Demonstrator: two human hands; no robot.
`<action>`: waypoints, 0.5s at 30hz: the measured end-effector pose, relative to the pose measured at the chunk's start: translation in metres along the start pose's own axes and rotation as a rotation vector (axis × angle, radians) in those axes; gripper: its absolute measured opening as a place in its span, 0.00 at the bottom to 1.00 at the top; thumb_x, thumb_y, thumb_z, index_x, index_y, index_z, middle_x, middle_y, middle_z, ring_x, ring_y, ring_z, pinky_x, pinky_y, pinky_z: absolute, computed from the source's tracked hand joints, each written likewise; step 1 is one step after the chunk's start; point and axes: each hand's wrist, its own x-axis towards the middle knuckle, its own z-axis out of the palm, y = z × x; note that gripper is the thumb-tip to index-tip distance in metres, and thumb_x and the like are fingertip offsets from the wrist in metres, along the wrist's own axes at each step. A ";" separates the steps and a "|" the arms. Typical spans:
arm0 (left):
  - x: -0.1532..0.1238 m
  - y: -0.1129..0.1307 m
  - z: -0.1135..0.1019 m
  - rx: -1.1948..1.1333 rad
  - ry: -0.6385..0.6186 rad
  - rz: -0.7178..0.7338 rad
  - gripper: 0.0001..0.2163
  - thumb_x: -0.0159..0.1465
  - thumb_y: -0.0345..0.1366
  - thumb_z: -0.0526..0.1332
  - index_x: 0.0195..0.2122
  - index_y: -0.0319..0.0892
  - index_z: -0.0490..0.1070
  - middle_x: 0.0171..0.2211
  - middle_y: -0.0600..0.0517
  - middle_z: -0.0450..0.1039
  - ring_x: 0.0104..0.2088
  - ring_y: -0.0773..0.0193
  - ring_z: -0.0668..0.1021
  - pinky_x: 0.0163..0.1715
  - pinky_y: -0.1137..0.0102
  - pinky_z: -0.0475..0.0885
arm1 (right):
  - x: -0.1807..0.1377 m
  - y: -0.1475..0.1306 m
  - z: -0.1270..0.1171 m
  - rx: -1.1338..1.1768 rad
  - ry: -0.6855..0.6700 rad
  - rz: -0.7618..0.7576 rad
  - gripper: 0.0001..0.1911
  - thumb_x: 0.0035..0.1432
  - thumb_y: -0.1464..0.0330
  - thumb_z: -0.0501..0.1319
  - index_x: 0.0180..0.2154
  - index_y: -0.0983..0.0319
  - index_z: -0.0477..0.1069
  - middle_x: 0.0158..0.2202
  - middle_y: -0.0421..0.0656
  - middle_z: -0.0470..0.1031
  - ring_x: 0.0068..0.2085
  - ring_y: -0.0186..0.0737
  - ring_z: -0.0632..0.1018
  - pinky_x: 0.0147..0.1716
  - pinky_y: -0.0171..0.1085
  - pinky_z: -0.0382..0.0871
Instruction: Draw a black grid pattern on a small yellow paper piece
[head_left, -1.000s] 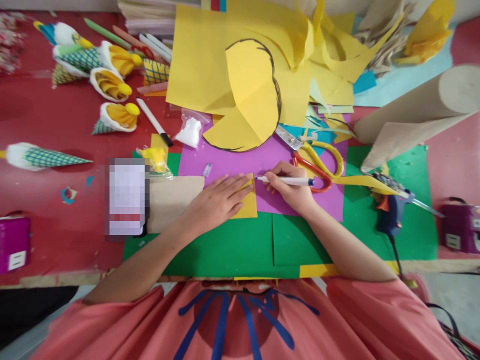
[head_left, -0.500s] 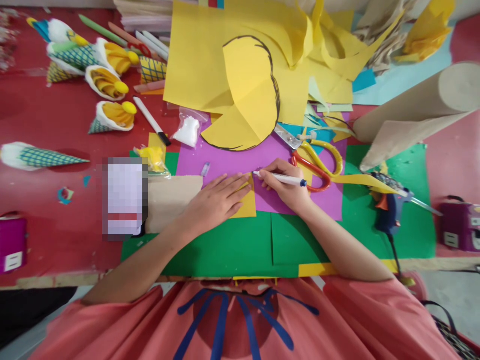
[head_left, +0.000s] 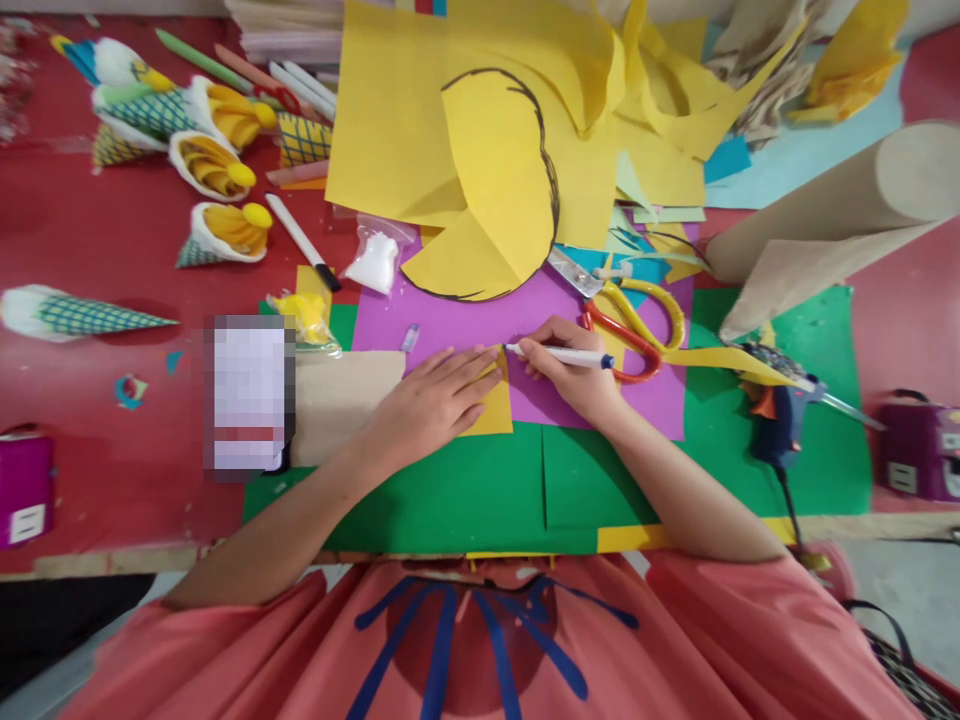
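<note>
My left hand [head_left: 439, 395] lies flat with fingers stretched over a small yellow paper piece [head_left: 491, 410], pressing it on the purple sheet [head_left: 457, 325]. In my right hand [head_left: 574, 365] is a white marker [head_left: 562, 354] with a blue end, its tip at the paper's upper right corner, close to my left fingertips. Just beyond my hands lies a yellow paper circle [head_left: 506, 200] with a wedge cut out and a black line along its edge. Scissors [head_left: 630, 330] with red and yellow handles rest beside my right hand.
A glue gun [head_left: 781, 425] and a brown paper roll [head_left: 817, 215] lie to the right. On the left are a pixelated rectangular object [head_left: 251, 395], a capped marker [head_left: 300, 240] and several decorated paper cones [head_left: 225, 232]. Bags of white [head_left: 373, 262] and yellow material [head_left: 307, 318] sit nearer the middle.
The marker tip has shifted slightly left, onto the yellow paper's corner. My left hand keeps its place.
</note>
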 end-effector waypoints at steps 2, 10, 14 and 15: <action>0.000 0.000 0.000 0.001 -0.005 -0.004 0.20 0.68 0.34 0.50 0.62 0.43 0.60 0.63 0.46 0.61 0.64 0.58 0.63 0.63 0.58 0.58 | 0.000 0.000 0.000 -0.016 0.003 -0.005 0.12 0.57 0.59 0.62 0.29 0.62 0.69 0.21 0.38 0.72 0.22 0.32 0.73 0.22 0.33 0.65; 0.000 -0.001 0.000 0.089 -0.026 0.019 0.20 0.70 0.35 0.48 0.62 0.41 0.60 0.64 0.48 0.59 0.64 0.59 0.62 0.63 0.59 0.58 | 0.000 -0.003 -0.003 -0.058 -0.042 -0.017 0.13 0.57 0.63 0.60 0.24 0.62 0.66 0.19 0.37 0.70 0.21 0.30 0.70 0.22 0.32 0.62; 0.000 -0.001 0.000 0.088 -0.030 0.017 0.19 0.70 0.36 0.48 0.61 0.41 0.60 0.64 0.48 0.58 0.64 0.58 0.62 0.63 0.59 0.58 | -0.001 -0.002 -0.003 -0.054 -0.028 -0.027 0.12 0.58 0.62 0.60 0.27 0.62 0.67 0.20 0.37 0.71 0.21 0.31 0.71 0.23 0.32 0.62; 0.000 -0.001 0.000 0.085 -0.033 0.015 0.19 0.70 0.36 0.48 0.61 0.41 0.60 0.64 0.47 0.59 0.64 0.58 0.62 0.63 0.59 0.58 | -0.001 -0.003 -0.003 -0.062 -0.033 -0.025 0.11 0.58 0.62 0.60 0.27 0.62 0.67 0.20 0.37 0.71 0.21 0.31 0.70 0.22 0.32 0.62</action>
